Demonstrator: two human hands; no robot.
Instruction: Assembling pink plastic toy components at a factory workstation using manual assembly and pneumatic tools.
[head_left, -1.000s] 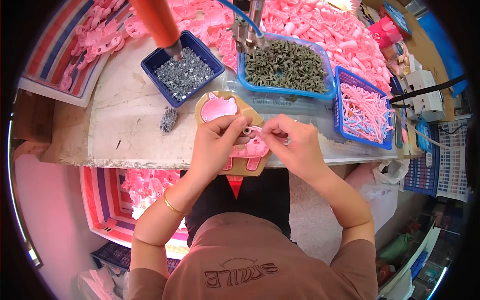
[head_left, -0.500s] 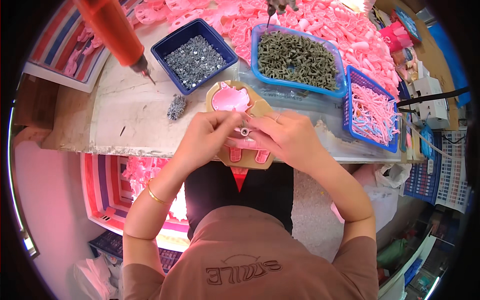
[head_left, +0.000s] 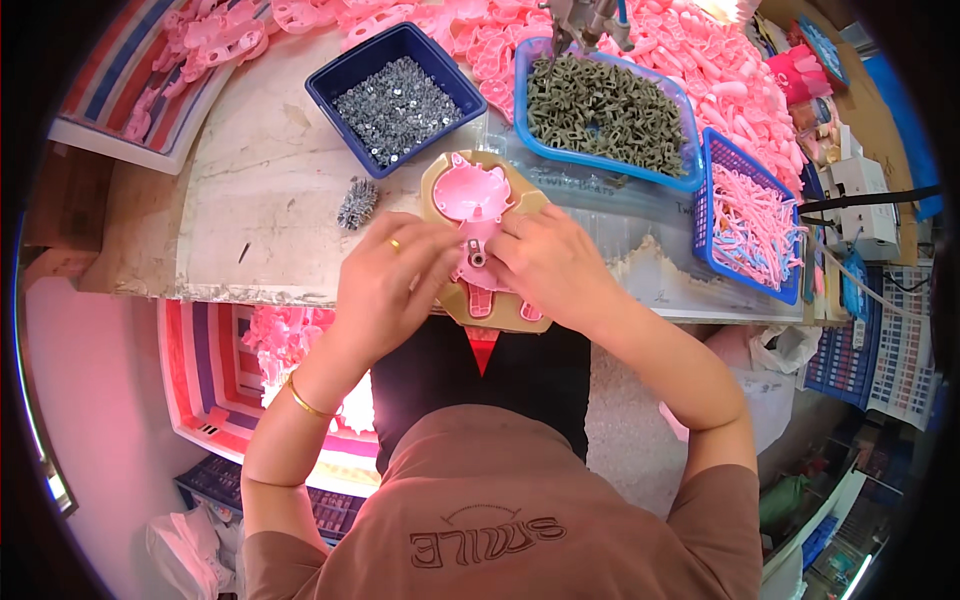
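A pink plastic toy shell (head_left: 470, 190), with a round hollow at its far end, lies in a tan holder (head_left: 434, 195) at the table's front edge. Near the shell's middle sits a small grey piece with a round hole (head_left: 477, 257). My left hand (head_left: 390, 285) is at the shell's left side, fingers stretched toward it with gaps between them; whether the tips touch is unclear. From the right, my right hand (head_left: 555, 262) has its bent fingers and thumb on the shell's edge, partly covering it.
Beyond the holder stand a dark blue bin (head_left: 325, 85) of small metal parts and a light blue tub (head_left: 600, 165) of olive-green pieces. A blue basket (head_left: 750, 270) holds pink strips. Pink shells (head_left: 690, 50) heap behind. A metal tool head (head_left: 590, 22) hangs above; a grey spiky clump (head_left: 357, 203) lies left.
My hands have spread apart from their pinch over the shell, uncovering its middle and the grey piece. The red power screwdriver at the upper left has gone out of view.
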